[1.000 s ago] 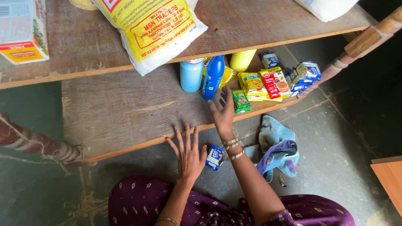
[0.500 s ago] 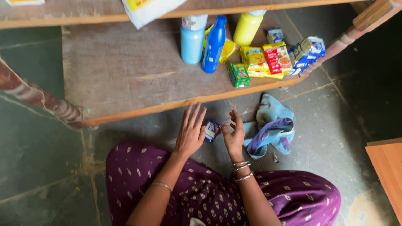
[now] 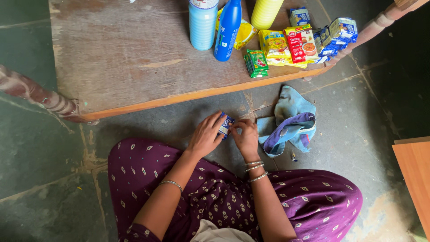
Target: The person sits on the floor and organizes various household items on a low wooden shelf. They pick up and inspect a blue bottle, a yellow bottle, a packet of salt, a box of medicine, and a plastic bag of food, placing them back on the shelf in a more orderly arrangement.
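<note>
I sit on the floor in a purple patterned garment. My left hand (image 3: pixel 206 136) and my right hand (image 3: pixel 245 138) meet over the stone floor, both holding a small blue packet (image 3: pixel 225 125) between the fingertips. Bangles ring my right wrist, and one bangle sits on my left forearm. The packet is partly covered by my fingers.
A low wooden shelf (image 3: pixel 134 58) lies ahead, carrying a pale blue bottle (image 3: pixel 202 24), a dark blue bottle (image 3: pixel 227 29), a yellow bottle (image 3: pixel 265 12), a green packet (image 3: pixel 256 62) and several other packets. A blue cloth (image 3: pixel 289 121) lies right of my hands. Wooden board (image 3: pixel 414 179) at right.
Both hands came back from the shelf edge to the floor in front of my lap. They closed together on the small blue packet. The camera tilted downward.
</note>
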